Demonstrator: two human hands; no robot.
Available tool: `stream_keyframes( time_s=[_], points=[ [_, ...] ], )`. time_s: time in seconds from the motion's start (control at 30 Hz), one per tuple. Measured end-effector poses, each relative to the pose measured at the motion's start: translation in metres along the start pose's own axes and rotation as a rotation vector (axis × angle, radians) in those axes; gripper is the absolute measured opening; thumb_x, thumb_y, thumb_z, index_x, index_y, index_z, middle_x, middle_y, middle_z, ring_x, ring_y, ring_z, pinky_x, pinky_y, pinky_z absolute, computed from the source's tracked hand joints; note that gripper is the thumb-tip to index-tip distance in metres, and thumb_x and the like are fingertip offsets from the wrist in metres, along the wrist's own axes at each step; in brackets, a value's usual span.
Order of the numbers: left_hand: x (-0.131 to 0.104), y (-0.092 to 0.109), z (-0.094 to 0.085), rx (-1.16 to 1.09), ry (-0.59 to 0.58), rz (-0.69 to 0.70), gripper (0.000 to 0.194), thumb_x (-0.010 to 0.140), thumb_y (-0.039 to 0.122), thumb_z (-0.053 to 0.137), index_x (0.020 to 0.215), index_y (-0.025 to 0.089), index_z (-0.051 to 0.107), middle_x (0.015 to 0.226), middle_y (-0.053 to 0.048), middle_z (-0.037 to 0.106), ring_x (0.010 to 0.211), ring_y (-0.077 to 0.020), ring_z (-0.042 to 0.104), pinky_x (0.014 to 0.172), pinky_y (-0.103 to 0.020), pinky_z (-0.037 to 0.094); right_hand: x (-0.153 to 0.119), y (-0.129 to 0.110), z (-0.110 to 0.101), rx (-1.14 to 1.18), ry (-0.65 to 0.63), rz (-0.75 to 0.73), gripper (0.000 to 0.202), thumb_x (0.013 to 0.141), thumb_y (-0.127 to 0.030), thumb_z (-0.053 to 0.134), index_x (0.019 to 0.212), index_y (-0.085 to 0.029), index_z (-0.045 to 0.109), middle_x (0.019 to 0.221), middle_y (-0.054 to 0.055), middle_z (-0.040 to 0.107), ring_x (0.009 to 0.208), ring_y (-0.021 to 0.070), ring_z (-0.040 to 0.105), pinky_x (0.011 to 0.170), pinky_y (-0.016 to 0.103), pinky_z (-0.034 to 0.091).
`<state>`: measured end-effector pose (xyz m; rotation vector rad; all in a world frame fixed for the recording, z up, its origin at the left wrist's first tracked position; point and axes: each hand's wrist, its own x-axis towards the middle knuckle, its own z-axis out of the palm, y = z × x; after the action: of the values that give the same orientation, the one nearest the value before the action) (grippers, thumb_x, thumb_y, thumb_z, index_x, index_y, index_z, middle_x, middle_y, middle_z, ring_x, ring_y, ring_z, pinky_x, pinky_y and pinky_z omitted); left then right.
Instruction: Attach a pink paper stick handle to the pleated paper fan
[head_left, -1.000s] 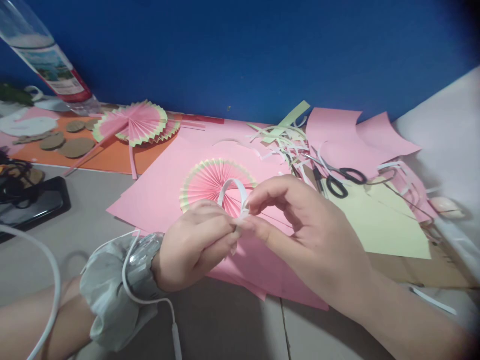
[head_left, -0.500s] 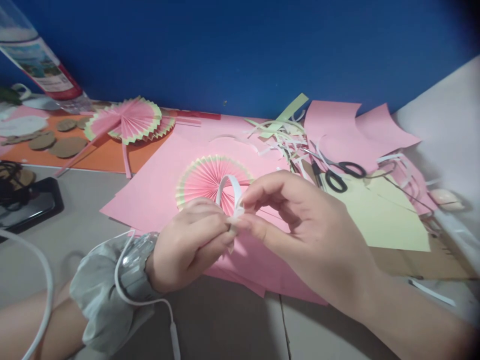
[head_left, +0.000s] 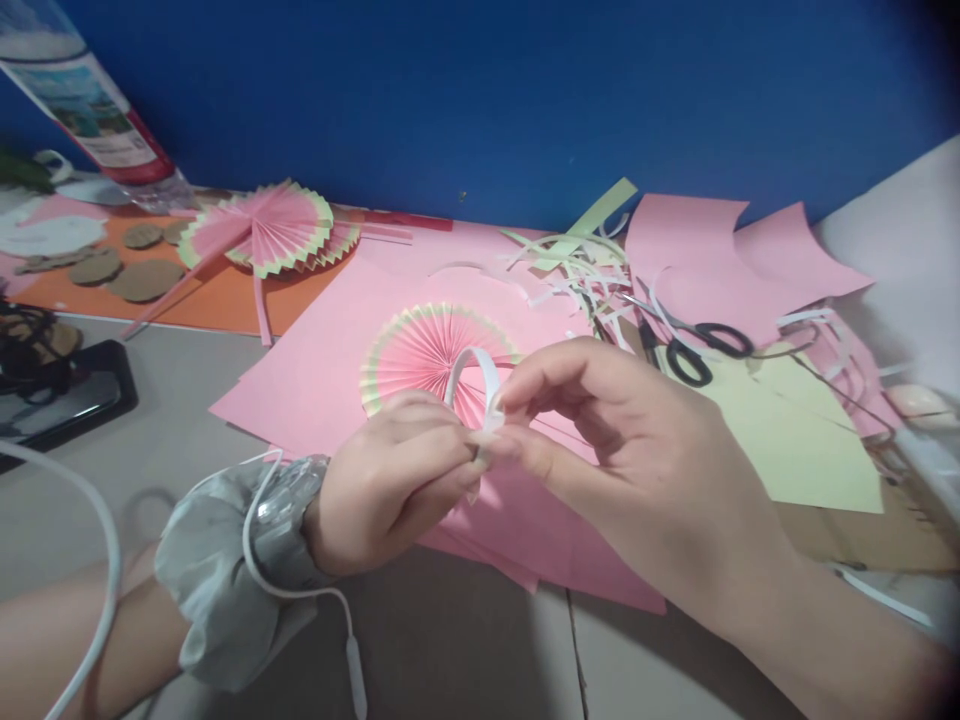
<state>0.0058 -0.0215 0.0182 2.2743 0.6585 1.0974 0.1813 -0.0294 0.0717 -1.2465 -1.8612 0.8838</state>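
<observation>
My narrow white strip (head_left: pixel 490 378) is bent into a smooth, upright loop, its arch rising above the pinch of my left hand (head_left: pixel 397 482) and right hand (head_left: pixel 637 465), in front of the pleated pink fan (head_left: pixel 409 350), its lower part hidden by my fingers.

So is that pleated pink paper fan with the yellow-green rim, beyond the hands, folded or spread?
Spread. The fan shows pleats radiating in a wide arc; the left hand hides part of it.

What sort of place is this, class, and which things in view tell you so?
Probably a makeshift paper-craft spot against a blue wall. The signs are the pleated pink paper fan, the black-handled scissors, and the heap of cut paper strips beside them.
</observation>
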Motion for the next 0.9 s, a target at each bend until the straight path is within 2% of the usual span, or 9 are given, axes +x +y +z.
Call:
stream_keyframes(
  time_s=[0.4, 0.6, 0.9],
  points=[
    [-0.0008, -0.0011, 0.0007, -0.016, -0.007, -0.003, 0.021, 0.09, 0.012, 0.042, 0.075, 0.016, 0.055, 0.066, -0.005, 0.065, 0.071, -0.0166, 0.061, 0.069, -0.033, 0.045, 0.0002, 0.0047, -0.0017, -0.005, -0.042, -0.009, 0.015, 0.079, -0.019, 0.066, 0.089, -0.027, 0.058, 0.087, -0.003, 0.061, 0.081, 0.013, 0.06, 0.068, 0.021, 0.052],
    [-0.0015, -0.0006, 0.0007, -0.009, -0.005, -0.015, 0.022, 0.091, 0.014, 0.042, 0.074, 0.017, 0.054, 0.066, -0.005, 0.064, 0.071, -0.0166, 0.06, 0.069, -0.032, 0.045, 0.0013, 0.0028, -0.0021, 0.011, -0.04, 0.005, 0.009, 0.08, -0.022, 0.065, 0.086, -0.026, 0.059, 0.085, 0.0, 0.063, 0.078, 0.0171, 0.062, 0.067, 0.028, 0.054],
    [-0.0008, -0.0014, 0.0001, -0.008, -0.005, 0.002, 0.02, 0.091, 0.013, 0.042, 0.073, 0.018, 0.052, 0.065, -0.004, 0.062, 0.067, -0.015, 0.058, 0.068, -0.031, 0.045, 0.0026, 0.0017, -0.0038, 0.059, -0.059, 0.038, 0.004, 0.082, -0.026, 0.063, 0.083, -0.025, 0.06, 0.081, 0.0, 0.063, 0.073, 0.0158, 0.062, 0.064, 0.028, 0.054]
  ],
)
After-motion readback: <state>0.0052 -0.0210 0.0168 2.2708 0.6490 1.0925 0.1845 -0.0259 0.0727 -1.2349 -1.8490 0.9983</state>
